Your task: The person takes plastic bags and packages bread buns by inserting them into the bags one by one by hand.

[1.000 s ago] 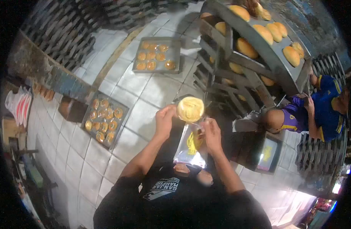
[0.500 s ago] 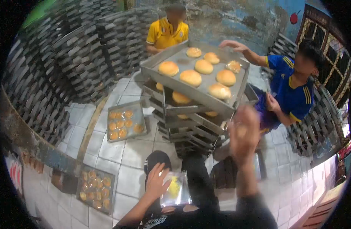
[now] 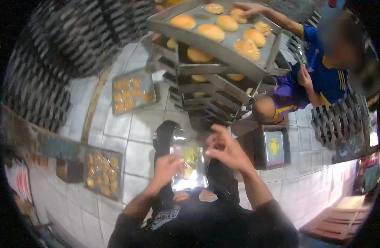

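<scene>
A stack of clear plastic bags or a single bag (image 3: 189, 165) with a yellow-green print lies over my lap; which of these it is, I cannot tell. My left hand (image 3: 168, 168) pinches its left edge, thumb and fingertips over the film. At the right edge is my right hand (image 3: 228, 151), slightly blurred, with bent fingers and the thumb apart from them. Nothing shows between those fingers. Ahead of me, a metal tray (image 3: 190, 39) of round golden buns (image 3: 211, 32) tops a criss-cross stack of trays (image 3: 198, 89).
On the floor to the left are a tray of packed buns (image 3: 132, 95) and another (image 3: 103, 171). A box (image 3: 274, 146) with a yellow-printed packet stands right. A co-worker in blue (image 3: 322, 78) reaches onto the top tray. Stacked trays (image 3: 94, 33) line the wall.
My right hand has come down from beside the top tray to the bag. My left hand now grips the bag's edge. My view has tilted downward, and the co-worker's hand has reached a bun.
</scene>
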Motion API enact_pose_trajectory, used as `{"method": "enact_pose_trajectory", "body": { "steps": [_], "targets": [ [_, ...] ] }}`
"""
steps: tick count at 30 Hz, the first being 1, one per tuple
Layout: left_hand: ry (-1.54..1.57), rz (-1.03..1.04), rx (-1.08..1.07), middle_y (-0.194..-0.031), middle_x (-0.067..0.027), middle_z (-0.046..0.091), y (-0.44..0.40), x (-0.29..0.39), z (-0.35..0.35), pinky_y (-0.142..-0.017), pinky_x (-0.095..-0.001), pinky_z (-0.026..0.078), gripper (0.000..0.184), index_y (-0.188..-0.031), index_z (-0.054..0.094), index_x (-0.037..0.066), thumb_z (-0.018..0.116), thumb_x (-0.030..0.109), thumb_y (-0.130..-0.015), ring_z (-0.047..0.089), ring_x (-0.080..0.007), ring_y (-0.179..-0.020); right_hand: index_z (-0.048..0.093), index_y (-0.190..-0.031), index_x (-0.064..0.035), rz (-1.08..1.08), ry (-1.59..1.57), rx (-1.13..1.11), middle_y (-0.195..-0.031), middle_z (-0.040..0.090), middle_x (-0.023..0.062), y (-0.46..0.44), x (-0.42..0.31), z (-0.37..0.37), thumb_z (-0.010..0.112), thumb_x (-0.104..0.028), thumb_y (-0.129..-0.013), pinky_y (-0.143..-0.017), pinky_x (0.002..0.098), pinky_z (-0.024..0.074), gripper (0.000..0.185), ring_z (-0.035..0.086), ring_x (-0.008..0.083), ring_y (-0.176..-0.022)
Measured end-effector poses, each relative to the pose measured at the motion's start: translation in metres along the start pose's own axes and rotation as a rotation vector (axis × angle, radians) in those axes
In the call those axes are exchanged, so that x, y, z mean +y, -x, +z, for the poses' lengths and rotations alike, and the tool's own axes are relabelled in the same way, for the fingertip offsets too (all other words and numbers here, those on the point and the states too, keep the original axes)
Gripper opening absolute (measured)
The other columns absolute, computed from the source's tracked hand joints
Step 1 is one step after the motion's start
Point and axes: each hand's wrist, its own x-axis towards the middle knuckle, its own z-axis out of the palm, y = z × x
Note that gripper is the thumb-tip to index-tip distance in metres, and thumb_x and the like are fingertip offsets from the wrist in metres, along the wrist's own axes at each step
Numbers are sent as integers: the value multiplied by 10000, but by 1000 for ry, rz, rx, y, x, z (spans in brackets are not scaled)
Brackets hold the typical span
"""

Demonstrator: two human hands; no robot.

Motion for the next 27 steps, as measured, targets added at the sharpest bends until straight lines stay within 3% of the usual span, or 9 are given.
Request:
{"method": "enact_pose_trajectory", "body": {
  "steps": [1,5,9,13,17,18,23,25,27],
  "targets": [
    [-18,33,50,-916,-99,754,1,9,3,-688,-298,585,233,-1141,694,-51,657,134,-1005,714,-167,-752,336,-1512,-20,12,-94,73,-1120,641,119,-8,21,7,779,-64,-894,-831,321,570,762,651,180,-966],
    [239,247,122,-892,-68,730,4,-1,5,-644,-283,546,200,-1124,684,-25,643,144,-1026,674,-130,-720,450,-1425,40,216,-246,25,-1059,644,73,-12,70,22,776,-54,-894,-794,305,574,630,649,141,-886],
    [248,125,199,-857,-34,713,13,-20,-13,-571,-227,481,124,-1001,675,12,660,134,-1020,626,-77,-667,543,-1293,36,184,-265,99,-952,627,30,-12,72,44,722,-11,-929,-726,267,538,408,628,110,-855],
    [136,183,358,-748,-12,680,10,-21,2,-515,-219,441,155,-902,675,25,721,149,-981,586,-48,-621,579,-1333,7,152,-50,47,-1093,705,101,-1,94,65,751,-134,-911,-848,344,559,477,679,176,-941],
    [-22,101,397,-704,12,647,17,-14,13,-495,-234,417,221,-829,664,40,741,195,-967,551,-30,-590,658,-1135,4,253,270,41,-883,765,126,-1,89,42,641,-204,-988,-783,396,560,255,743,228,-824],
    [-36,100,389,-704,12,647,18,-13,15,-495,-234,417,221,-829,664,40,741,195,-967,551,-30,-590,672,-1104,-2,127,416,108,-873,775,124,3,76,42,586,-187,-1024,-751,384,579,219,748,226,-774],
    [-471,109,316,-771,-139,707,31,-40,7,-653,-401,524,315,-926,705,-4,729,309,-942,690,-257,-679,702,-1147,-10,87,21,347,-861,766,107,10,94,8,584,-150,-1038,-704,319,593,213,737,164,-739],
    [-813,312,169,-922,-190,736,43,-10,-2,-747,-427,555,298,-1033,726,0,761,269,-907,705,-349,-839,700,-1158,11,80,184,302,-852,761,109,20,70,-13,584,-128,-1037,-708,299,589,218,739,161,-747],
    [-862,741,514,-1074,-213,727,45,22,2,-847,-426,567,366,-1174,706,-13,774,212,-893,706,-351,-948,703,-1145,12,60,119,261,-853,765,110,30,54,-16,593,-130,-1034,-711,305,595,211,748,165,-750]
  ]
}}
